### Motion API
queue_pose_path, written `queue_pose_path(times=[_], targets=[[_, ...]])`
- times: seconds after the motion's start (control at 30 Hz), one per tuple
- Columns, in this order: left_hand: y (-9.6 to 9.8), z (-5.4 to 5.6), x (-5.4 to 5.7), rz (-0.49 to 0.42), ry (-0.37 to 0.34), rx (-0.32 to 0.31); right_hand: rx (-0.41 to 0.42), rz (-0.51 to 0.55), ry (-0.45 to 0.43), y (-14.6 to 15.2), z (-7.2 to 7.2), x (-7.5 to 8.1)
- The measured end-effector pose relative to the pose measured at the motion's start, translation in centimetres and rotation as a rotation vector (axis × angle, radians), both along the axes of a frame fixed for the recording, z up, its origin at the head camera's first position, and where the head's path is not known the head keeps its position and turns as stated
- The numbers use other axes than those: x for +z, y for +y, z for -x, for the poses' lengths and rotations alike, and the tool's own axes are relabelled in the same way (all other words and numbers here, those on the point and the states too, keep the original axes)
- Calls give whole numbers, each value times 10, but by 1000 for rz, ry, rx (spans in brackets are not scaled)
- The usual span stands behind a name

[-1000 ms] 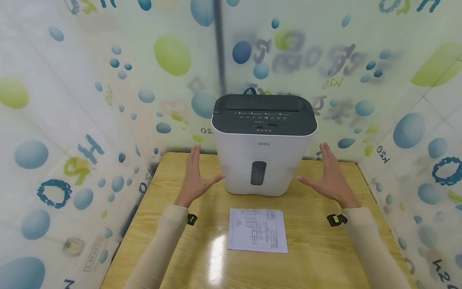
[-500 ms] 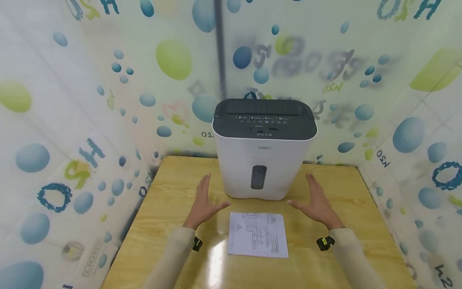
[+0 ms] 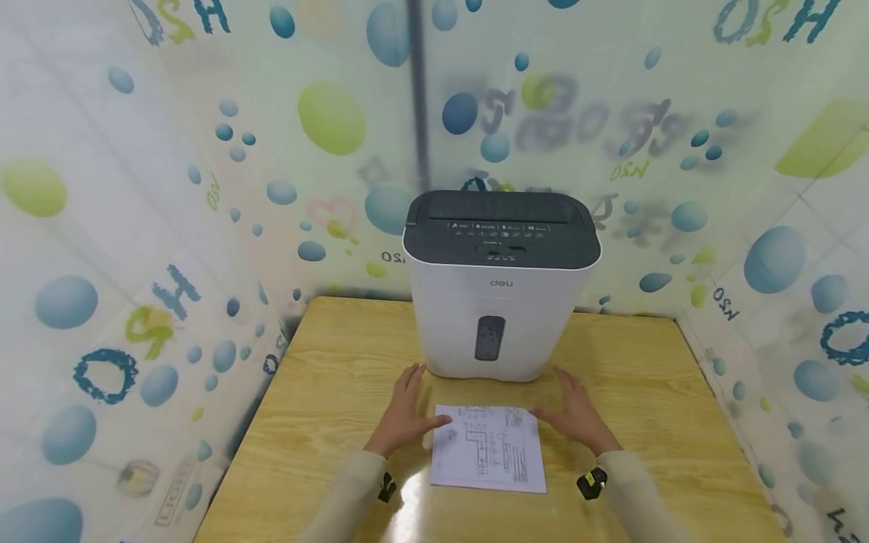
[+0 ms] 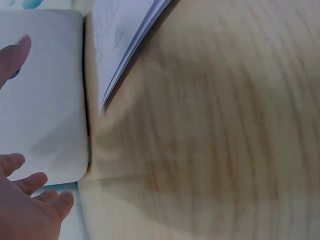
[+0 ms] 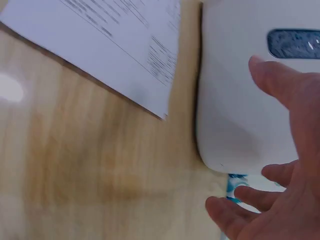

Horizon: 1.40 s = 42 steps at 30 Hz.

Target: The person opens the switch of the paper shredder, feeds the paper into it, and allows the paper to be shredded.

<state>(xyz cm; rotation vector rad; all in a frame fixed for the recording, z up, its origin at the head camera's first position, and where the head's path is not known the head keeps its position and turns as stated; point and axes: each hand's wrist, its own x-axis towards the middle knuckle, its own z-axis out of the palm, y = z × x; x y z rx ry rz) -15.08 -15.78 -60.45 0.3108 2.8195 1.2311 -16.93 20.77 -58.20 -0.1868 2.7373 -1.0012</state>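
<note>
A small stack of printed paper sheets (image 3: 487, 452) lies on the wooden table, its top sheet showing a technical drawing. Behind it stands a paper shredder (image 3: 451, 317), white with a dark grey top and a narrow window in front. My left hand (image 3: 402, 418) hovers by the stack's left edge, thumb and fingers spread, holding nothing. On the other side my right hand (image 3: 575, 418) is spread the same way near the top right corner. Both wrist views show the hands raised above the table, with gaps between them and the sheets (image 4: 117, 45).
The wooden table (image 3: 326, 392) meets patterned walls at the back and sides. The shredder's base stands just behind the paper, close to the back wall (image 3: 333, 151). Dark wrist devices sit at both cuffs.
Both hands have come back from beside the shredder toward me and closer together, to either side of the paper stack. The shredder and paper stay in place.
</note>
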Motion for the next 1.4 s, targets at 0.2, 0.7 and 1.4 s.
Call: queue_pose_path(times=[0.2,0.7,1.4], targets=[[10,-5,-16,61,-31,-119,-13,-34,-57,-8,-7,-14],[27,-22,-31,170,-40,-262,-131,-172,-74,-41,-20,-19],[31,-24,-31,206,-79,-250,-216,-60,-59,-50,-18,-27]])
